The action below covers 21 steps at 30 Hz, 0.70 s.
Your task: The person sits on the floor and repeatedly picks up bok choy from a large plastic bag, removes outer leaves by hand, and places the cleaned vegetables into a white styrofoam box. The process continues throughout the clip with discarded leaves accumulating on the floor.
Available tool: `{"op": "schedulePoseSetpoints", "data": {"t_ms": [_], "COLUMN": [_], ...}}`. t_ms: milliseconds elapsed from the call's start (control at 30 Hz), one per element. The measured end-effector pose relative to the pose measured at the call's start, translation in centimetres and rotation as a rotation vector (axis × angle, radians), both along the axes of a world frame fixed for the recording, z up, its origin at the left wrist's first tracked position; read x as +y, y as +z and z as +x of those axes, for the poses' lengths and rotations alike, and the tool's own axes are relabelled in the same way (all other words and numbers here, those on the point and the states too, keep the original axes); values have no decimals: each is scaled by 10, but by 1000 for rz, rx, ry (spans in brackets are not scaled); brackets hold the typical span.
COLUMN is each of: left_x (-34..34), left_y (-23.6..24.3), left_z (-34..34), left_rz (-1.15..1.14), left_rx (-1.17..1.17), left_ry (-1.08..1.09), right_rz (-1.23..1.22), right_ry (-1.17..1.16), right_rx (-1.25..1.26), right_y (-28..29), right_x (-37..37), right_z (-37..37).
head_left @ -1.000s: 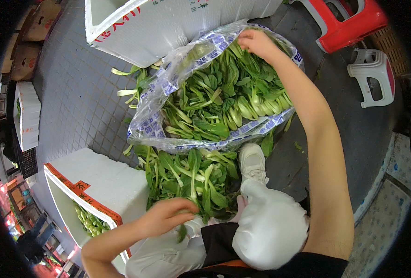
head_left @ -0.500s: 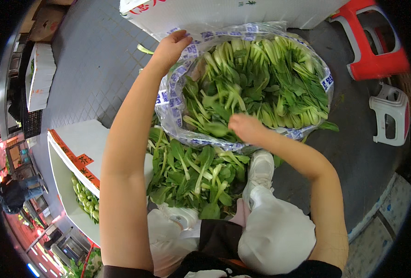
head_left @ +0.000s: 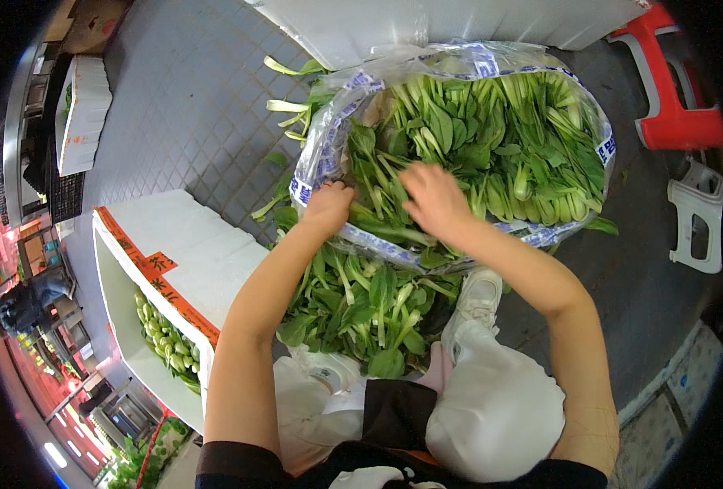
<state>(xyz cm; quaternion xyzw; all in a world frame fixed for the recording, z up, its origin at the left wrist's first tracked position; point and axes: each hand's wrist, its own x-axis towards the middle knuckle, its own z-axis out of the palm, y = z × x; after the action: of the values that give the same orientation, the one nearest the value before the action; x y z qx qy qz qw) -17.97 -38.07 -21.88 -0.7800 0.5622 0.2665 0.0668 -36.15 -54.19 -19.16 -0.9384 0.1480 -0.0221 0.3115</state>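
Greens bag [head_left: 329, 155] — both hands now at near rim

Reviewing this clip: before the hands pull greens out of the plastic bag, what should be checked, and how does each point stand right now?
1. Left hand on the plastic bag rim: ok, fingers at the near edge.
2. Right hand on the greens in the bag: ok, resting on the stalks; a closed grip cannot be told.
3. Bag mouth open: ok, rim spread wide.
4. Pile of greens on the ground apart from the bag: ok, lying just in front.
5. White foam box within reach: ok, beside the left arm.
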Motion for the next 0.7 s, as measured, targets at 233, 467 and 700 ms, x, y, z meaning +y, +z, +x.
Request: {"op": "schedulePoseSetpoints", "data": {"t_ms": [233, 467, 700], "left_x": [-4, 14, -16], "left_y": [16, -44, 9], "left_z": [12, -23, -30], "left_rz": [32, 3, 214], "left_rx": [264, 135, 204], "left_ry": [345, 694, 836], "right_rz": [28, 351, 469], "right_ry": [155, 431, -379], "right_rx": [269, -201, 16], "right_y": [-28, 32, 26], "right_x": [-8, 90, 40], "right_z": [-19, -65, -57]}}
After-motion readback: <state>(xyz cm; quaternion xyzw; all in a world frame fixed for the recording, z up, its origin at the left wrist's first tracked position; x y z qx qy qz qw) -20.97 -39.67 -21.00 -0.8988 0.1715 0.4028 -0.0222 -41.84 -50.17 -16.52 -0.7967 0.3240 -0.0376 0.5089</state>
